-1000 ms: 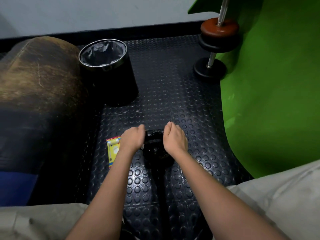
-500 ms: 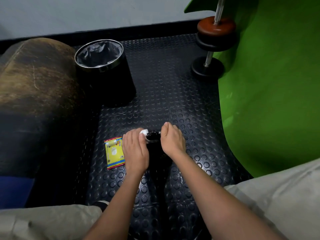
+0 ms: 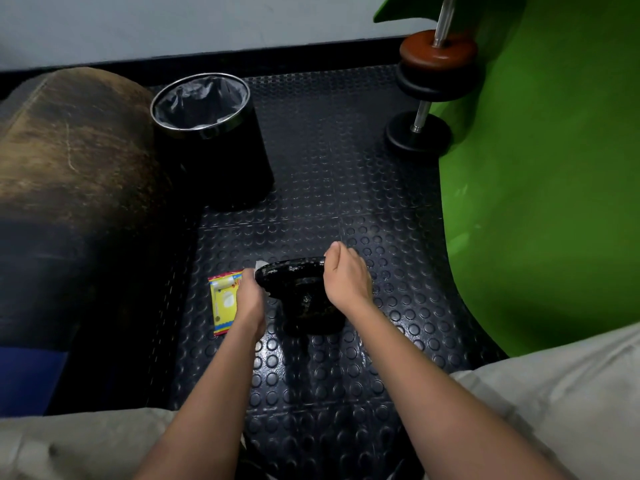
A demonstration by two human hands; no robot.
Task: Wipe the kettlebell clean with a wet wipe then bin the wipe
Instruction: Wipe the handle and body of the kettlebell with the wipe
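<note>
Left hand [image 3: 252,293]: curling around wet wipe [image 3: 260,264], pressing against kettlebell [image 3: 302,294] handle's left end.
Right hand [image 3: 347,276]: gripping handle's right end.

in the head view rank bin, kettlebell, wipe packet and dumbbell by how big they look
1. bin
2. dumbbell; farther away, and cut off by the frame, so unsure
3. kettlebell, partly hidden by hands
4. wipe packet
</note>
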